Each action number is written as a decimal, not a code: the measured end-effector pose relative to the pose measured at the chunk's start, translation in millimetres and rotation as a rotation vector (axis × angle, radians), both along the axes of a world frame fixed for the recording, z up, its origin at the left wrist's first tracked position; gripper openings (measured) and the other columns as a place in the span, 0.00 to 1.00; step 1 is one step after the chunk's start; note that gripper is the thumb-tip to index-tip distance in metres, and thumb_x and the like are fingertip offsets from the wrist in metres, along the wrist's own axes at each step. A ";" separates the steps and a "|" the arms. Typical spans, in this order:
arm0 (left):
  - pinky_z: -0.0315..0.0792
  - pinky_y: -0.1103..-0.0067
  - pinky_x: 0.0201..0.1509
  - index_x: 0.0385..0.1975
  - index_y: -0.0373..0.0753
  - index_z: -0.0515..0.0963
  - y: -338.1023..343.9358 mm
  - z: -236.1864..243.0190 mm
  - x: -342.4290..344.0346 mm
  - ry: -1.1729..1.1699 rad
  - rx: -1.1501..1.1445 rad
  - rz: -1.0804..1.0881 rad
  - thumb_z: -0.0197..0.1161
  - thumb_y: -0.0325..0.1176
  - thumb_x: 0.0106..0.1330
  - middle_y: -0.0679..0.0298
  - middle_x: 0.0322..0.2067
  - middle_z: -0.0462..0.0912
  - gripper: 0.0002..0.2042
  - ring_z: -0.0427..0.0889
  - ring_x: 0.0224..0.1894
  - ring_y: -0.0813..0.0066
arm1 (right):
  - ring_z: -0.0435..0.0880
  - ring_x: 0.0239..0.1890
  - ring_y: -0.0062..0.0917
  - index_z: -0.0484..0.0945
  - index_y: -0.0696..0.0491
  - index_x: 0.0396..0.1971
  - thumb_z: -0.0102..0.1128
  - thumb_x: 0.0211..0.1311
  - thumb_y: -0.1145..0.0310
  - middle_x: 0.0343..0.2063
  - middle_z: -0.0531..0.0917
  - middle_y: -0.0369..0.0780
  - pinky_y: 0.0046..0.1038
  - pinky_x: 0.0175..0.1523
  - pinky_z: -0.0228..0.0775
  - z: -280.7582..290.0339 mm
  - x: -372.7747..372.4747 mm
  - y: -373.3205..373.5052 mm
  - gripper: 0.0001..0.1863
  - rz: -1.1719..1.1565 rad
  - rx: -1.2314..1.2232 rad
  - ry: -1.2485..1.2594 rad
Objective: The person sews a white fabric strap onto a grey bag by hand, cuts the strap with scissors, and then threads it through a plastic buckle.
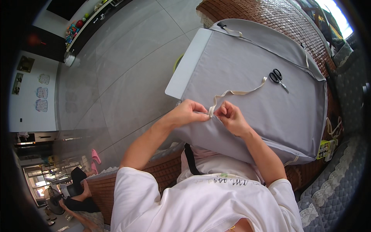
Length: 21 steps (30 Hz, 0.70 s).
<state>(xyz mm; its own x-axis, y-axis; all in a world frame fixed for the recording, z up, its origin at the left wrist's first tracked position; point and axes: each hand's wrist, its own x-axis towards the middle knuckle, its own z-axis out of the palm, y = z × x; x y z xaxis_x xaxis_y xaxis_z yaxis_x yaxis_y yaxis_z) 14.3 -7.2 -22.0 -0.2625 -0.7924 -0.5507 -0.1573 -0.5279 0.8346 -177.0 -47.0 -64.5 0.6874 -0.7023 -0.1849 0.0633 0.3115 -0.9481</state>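
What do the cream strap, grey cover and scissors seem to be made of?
Cream strap: probably woven elastic or cotton, matte, bending softly.
Grey cover: likely synthetic fabric, dull and smooth, with soft creases.
Scissors: apparently metal blades, silvery; black handles, perhaps plastic.

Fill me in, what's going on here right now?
A seated person's left hand pinches the near edge of a gray cover, beside a cream strap. The right hand is at the same spot; exactly what its fingertips grip is hard to tell. The strap's other end lies loose across the cover, near black-handled scissors that neither hand touches.
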 end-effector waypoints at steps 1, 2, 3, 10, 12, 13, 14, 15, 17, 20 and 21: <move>0.65 0.88 0.34 0.29 0.34 0.77 0.3 -1.5 -1.0 0.003 -0.015 -0.036 0.62 0.34 0.50 0.69 0.25 0.77 0.11 0.71 0.28 0.86 | 0.64 0.28 0.10 0.55 0.52 0.18 0.46 0.48 0.87 0.22 0.69 0.32 0.13 0.31 0.59 1.4 0.6 0.9 0.14 0.000 -0.001 -0.001; 0.65 0.87 0.34 0.29 0.34 0.77 0.8 -2.1 -1.8 0.005 -0.031 -0.073 0.62 0.34 0.50 0.69 0.25 0.77 0.11 0.71 0.28 0.86 | 0.65 0.28 0.11 0.57 0.53 0.19 0.47 0.48 0.86 0.22 0.70 0.33 0.14 0.32 0.60 4.2 1.4 2.0 0.13 0.009 0.005 -0.008; 0.65 0.87 0.34 0.29 0.34 0.77 0.3 -1.9 -2.3 0.006 -0.032 -0.076 0.62 0.34 0.50 0.69 0.25 0.77 0.11 0.71 0.28 0.86 | 0.67 0.27 0.11 0.60 0.54 0.19 0.48 0.47 0.86 0.22 0.71 0.34 0.15 0.32 0.61 6.6 0.9 2.0 0.11 0.014 0.010 -0.014; 0.67 0.86 0.33 0.28 0.33 0.77 2.1 2.4 -4.8 -0.101 -0.049 -0.010 0.61 0.33 0.50 0.68 0.25 0.77 0.10 0.72 0.29 0.85 | 0.72 0.31 0.24 0.71 0.55 0.22 0.57 0.42 0.80 0.24 0.74 0.37 0.26 0.37 0.64 46.4 -3.1 -3.7 0.06 -0.064 -0.829 0.270; 0.67 0.86 0.33 0.28 0.33 0.77 0.4 5.0 -5.2 -0.117 -0.061 -0.020 0.61 0.33 0.51 0.68 0.25 0.77 0.10 0.72 0.28 0.86 | 0.70 0.35 0.27 0.71 0.55 0.20 0.57 0.42 0.74 0.24 0.73 0.36 0.29 0.45 0.60 40.9 3.3 -1.4 0.04 -0.003 -1.113 0.282; 0.66 0.86 0.32 0.28 0.33 0.77 -0.3 4.9 -5.0 -0.110 -0.077 -0.040 0.61 0.33 0.51 0.69 0.24 0.77 0.10 0.72 0.28 0.86 | 0.70 0.35 0.27 0.71 0.55 0.20 0.57 0.42 0.74 0.24 0.73 0.36 0.29 0.45 0.60 41.9 4.9 -1.5 0.04 -0.008 -1.119 0.282; 0.66 0.86 0.32 0.27 0.33 0.76 -1.5 4.8 -4.8 -0.103 -0.093 -0.060 0.61 0.33 0.51 0.69 0.24 0.77 0.10 0.72 0.27 0.86 | 0.70 0.35 0.27 0.71 0.55 0.21 0.57 0.42 0.73 0.24 0.73 0.36 0.30 0.47 0.57 43.1 6.0 -1.7 0.05 -0.003 -1.192 0.307; 0.66 0.86 0.32 0.27 0.33 0.76 -0.8 3.5 -3.7 -0.104 -0.091 -0.064 0.61 0.33 0.51 0.69 0.24 0.77 0.10 0.72 0.27 0.86 | 0.70 0.36 0.27 0.71 0.55 0.22 0.56 0.42 0.72 0.25 0.72 0.36 0.30 0.49 0.55 42.2 8.0 0.6 0.05 0.003 -1.257 0.332; 0.67 0.85 0.32 0.27 0.33 0.76 -0.6 1.0 -2.4 -0.090 -0.105 -0.078 0.61 0.34 0.49 0.68 0.23 0.77 0.11 0.71 0.27 0.86 | 0.69 0.36 0.29 0.71 0.55 0.23 0.55 0.41 0.74 0.25 0.72 0.38 0.30 0.47 0.57 38.9 12.1 5.1 0.06 0.018 -1.304 0.268; 0.67 0.84 0.32 0.26 0.34 0.76 0.9 -1.5 -3.1 -0.260 -0.172 -0.133 0.62 0.36 0.47 0.67 0.22 0.76 0.12 0.71 0.26 0.86 | 0.70 0.35 0.28 0.69 0.55 0.26 0.53 0.44 0.77 0.25 0.71 0.39 0.29 0.44 0.60 55.7 22.4 15.4 0.06 -0.010 -1.250 0.038; 0.67 0.84 0.32 0.26 0.34 0.76 1.2 -1.6 -4.5 -0.258 -0.174 -0.132 0.62 0.36 0.47 0.67 0.22 0.76 0.12 0.71 0.26 0.86 | 0.70 0.33 0.26 0.67 0.55 0.28 0.51 0.48 0.78 0.25 0.70 0.39 0.28 0.42 0.61 67.7 21.2 19.1 0.06 -0.057 -1.138 -0.116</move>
<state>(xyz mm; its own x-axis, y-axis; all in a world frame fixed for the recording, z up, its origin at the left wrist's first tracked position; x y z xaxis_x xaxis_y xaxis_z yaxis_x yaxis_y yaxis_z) 9.8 -6.0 -23.6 -0.2388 -0.8486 -0.4720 -0.4323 -0.3424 0.8342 -155.8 -27.9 3.2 0.6202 -0.4524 0.6408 0.1555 -0.7297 -0.6658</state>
